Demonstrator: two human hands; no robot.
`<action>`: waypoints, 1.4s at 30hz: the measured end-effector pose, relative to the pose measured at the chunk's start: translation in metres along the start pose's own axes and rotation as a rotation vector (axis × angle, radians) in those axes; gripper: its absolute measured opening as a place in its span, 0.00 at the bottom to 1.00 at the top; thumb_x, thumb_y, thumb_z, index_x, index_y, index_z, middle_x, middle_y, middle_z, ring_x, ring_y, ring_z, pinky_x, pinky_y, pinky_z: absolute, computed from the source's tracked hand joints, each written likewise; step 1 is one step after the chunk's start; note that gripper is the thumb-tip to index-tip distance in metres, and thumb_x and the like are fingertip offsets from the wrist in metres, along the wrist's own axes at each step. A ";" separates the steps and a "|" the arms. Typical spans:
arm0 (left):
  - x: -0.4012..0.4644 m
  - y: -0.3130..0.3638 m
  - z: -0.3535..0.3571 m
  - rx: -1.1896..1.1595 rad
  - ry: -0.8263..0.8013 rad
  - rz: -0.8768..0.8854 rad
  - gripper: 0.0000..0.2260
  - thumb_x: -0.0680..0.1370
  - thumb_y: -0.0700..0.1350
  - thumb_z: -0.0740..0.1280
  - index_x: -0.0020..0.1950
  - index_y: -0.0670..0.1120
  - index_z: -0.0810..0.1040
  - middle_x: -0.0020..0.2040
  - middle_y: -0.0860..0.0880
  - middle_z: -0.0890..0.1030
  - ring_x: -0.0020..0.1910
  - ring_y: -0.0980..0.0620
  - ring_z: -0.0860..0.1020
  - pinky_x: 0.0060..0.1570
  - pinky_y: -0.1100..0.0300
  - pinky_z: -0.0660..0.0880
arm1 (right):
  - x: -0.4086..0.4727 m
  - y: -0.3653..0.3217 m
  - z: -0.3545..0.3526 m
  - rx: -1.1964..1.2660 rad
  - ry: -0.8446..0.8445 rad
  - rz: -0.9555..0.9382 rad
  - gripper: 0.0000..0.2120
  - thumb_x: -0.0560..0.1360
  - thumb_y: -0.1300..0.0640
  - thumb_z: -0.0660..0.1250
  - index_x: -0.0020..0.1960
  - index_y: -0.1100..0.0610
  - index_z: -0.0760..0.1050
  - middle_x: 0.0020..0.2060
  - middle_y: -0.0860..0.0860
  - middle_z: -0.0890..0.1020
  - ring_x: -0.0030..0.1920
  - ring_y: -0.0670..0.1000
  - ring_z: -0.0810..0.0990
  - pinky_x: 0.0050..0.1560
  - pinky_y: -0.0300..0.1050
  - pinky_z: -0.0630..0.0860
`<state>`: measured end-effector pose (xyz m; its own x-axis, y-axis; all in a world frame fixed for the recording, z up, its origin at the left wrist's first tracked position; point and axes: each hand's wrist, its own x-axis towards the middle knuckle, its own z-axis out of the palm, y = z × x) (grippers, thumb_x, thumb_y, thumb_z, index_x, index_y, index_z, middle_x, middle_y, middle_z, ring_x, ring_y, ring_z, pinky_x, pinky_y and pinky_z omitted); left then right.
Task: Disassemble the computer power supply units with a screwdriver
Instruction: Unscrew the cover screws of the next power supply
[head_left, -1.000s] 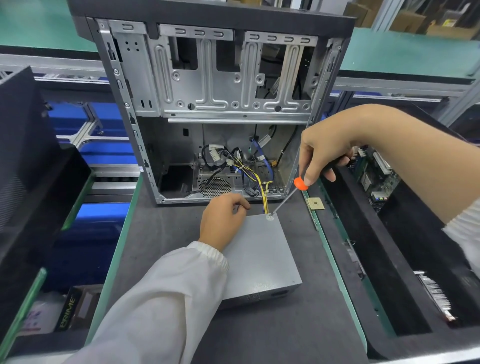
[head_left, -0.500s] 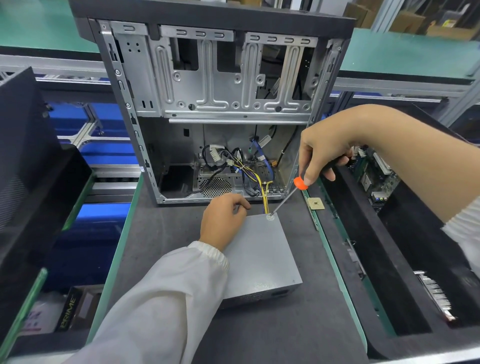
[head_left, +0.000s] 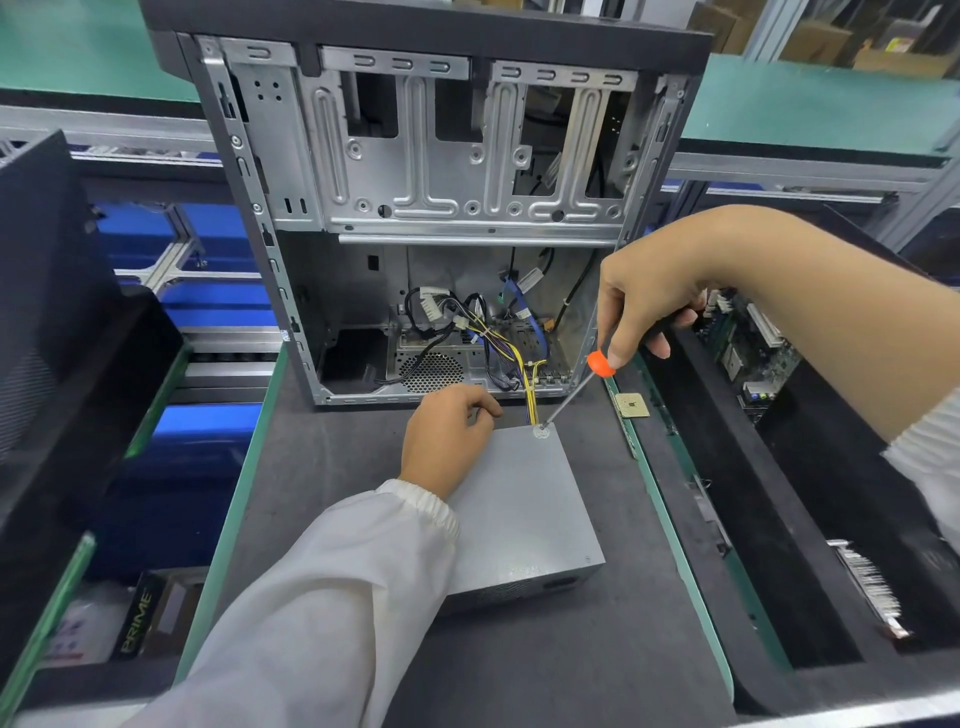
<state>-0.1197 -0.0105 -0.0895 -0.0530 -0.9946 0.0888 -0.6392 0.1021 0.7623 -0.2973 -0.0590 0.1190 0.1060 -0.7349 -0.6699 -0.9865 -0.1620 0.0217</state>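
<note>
A grey metal power supply unit (head_left: 524, 509) lies flat on the dark mat, its yellow and black cables (head_left: 511, 364) running back into the open case. My left hand (head_left: 447, 436) rests on the unit's far left corner with curled fingers, steadying it. My right hand (head_left: 649, 306) grips a screwdriver (head_left: 582, 387) with a black and orange handle. Its thin shaft slants down to a screw (head_left: 540, 430) at the unit's far right corner, where the tip sits.
An open silver computer case (head_left: 457, 208) stands upright behind the unit. A small square chip (head_left: 631, 405) lies on the mat edge to the right. A black foam tray (head_left: 779, 519) on the right holds circuit boards (head_left: 748, 348). Black panels stand at left.
</note>
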 end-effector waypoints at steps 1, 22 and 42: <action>0.000 0.000 0.000 0.001 0.001 0.001 0.12 0.74 0.38 0.64 0.42 0.53 0.83 0.38 0.60 0.77 0.37 0.60 0.73 0.33 0.69 0.64 | 0.000 0.000 0.000 0.002 0.000 0.001 0.07 0.71 0.49 0.73 0.47 0.50 0.84 0.30 0.53 0.83 0.20 0.48 0.67 0.23 0.34 0.60; -0.001 0.002 -0.001 -0.083 -0.030 0.021 0.12 0.75 0.37 0.64 0.46 0.51 0.84 0.41 0.59 0.80 0.40 0.61 0.75 0.42 0.62 0.72 | 0.003 -0.011 -0.003 -0.143 0.041 -0.026 0.10 0.69 0.47 0.75 0.46 0.52 0.84 0.29 0.49 0.84 0.19 0.46 0.68 0.26 0.35 0.64; 0.011 0.030 0.014 -0.377 -0.188 0.267 0.07 0.76 0.38 0.71 0.52 0.37 0.84 0.38 0.47 0.78 0.38 0.56 0.75 0.42 0.69 0.68 | -0.004 -0.039 -0.002 -0.202 0.387 0.138 0.21 0.78 0.45 0.56 0.36 0.59 0.74 0.19 0.52 0.79 0.24 0.51 0.76 0.35 0.41 0.74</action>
<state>-0.1505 -0.0181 -0.0750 -0.3365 -0.9151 0.2222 -0.2642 0.3182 0.9105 -0.2588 -0.0513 0.1224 0.0516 -0.9445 -0.3244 -0.9548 -0.1419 0.2613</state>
